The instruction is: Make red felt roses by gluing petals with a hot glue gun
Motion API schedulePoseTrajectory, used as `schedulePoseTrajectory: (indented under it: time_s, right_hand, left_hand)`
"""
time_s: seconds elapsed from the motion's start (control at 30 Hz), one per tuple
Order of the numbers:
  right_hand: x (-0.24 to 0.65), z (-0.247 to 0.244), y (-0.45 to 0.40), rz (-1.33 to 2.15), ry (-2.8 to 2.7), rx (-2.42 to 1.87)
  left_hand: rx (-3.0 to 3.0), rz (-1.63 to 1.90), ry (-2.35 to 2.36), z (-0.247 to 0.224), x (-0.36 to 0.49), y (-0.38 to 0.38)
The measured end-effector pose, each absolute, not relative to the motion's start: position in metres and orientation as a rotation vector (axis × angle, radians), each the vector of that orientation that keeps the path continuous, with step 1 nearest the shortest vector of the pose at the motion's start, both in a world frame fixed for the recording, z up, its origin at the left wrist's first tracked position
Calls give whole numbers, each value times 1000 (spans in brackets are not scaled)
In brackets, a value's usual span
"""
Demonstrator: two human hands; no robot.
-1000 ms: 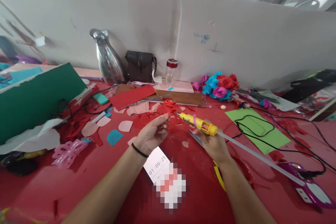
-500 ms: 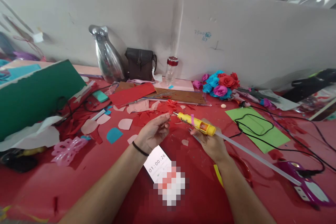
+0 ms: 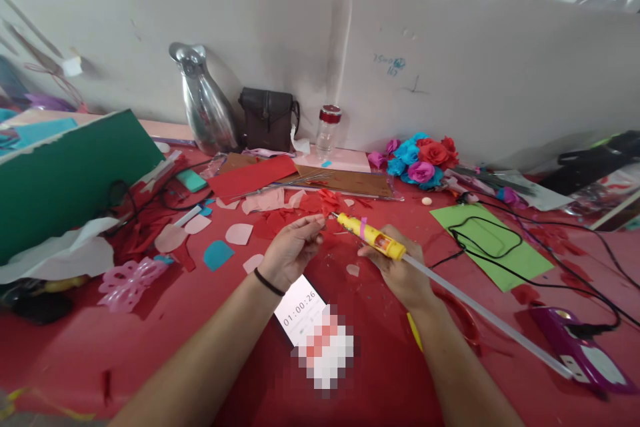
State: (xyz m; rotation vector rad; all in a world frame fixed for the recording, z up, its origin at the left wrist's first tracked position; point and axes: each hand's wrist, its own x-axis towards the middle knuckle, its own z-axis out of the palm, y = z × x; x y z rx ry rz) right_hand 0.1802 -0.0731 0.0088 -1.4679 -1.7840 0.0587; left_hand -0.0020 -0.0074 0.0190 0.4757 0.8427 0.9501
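Note:
My right hand (image 3: 403,267) is wrapped round a yellow hot glue gun (image 3: 370,235) with a band of pink tape on its barrel. From the gun's back end a long, whitish glue stick (image 3: 490,317) slants down to the right. My left hand (image 3: 295,250), with a black band at the wrist, pinches thumb and fingers together right by the gun's metal nozzle. Whatever sits in that pinch is too small to make out. Just beyond the fingertips lie crumpled red paper pieces (image 3: 327,199). Beneath my left wrist is a phone (image 3: 300,307) displaying a timer, partly pixelated.
Cut paper petals (image 3: 239,234) are scattered to the left, near a green board (image 3: 75,180). A metal jug (image 3: 207,107), a dark bag (image 3: 267,120) and a jar (image 3: 329,130) stand along the wall. Paper flowers (image 3: 423,160), green paper (image 3: 493,240), black cables and a purple power strip (image 3: 583,350) lie right.
The glue gun has shifted slightly left and its back end a little lower, the glue stick's far end swinging down. My left hand stays nearly in place, still pinched.

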Motion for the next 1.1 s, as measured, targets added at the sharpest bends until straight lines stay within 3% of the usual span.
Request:
schedulePoseTrajectory:
  time_s: [0.23, 0.6, 0.87, 1.1]
  right_hand:
    - [177, 9, -76, -172, -1868, -1495]
    - [175, 2, -73, 24, -1744, -1495]
    - [173, 6, -76, -23, -1681, -1441]
    - [172, 9, -83, -75, -1611, -1340]
  left_hand:
    - [596, 996, 952, 18, -1, -10]
    - [637, 1108, 1040, 20, -1, -12]
    - [465, 1137, 1039, 19, -5, -6]
    - [1053, 1302, 1181, 18, -2, -11]
